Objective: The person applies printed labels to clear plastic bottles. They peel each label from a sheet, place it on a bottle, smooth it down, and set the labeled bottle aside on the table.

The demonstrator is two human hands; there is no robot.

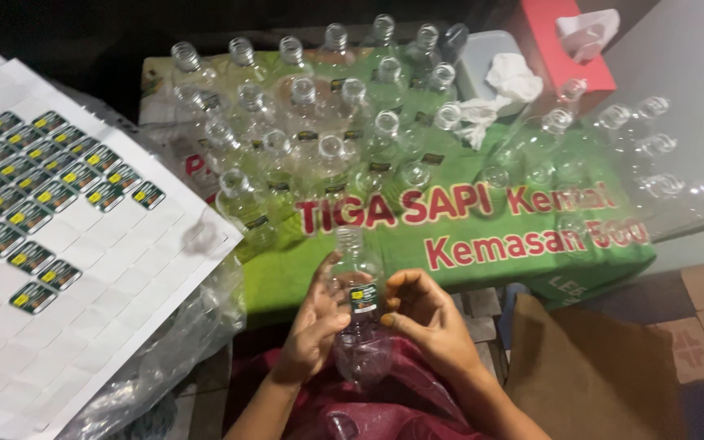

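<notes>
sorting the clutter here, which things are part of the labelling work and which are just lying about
In use:
- left hand and right hand, both on the small clear plastic bottle
- dark rectangular label on it
- white sticker sheet
- standing clear empty bottles on the green printed cardboard box

Lying about:
- red tissue box
- crumpled white tissues
- brown cardboard piece

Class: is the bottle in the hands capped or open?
Open: the bottle shows a bare threaded neck, no cap.
</notes>
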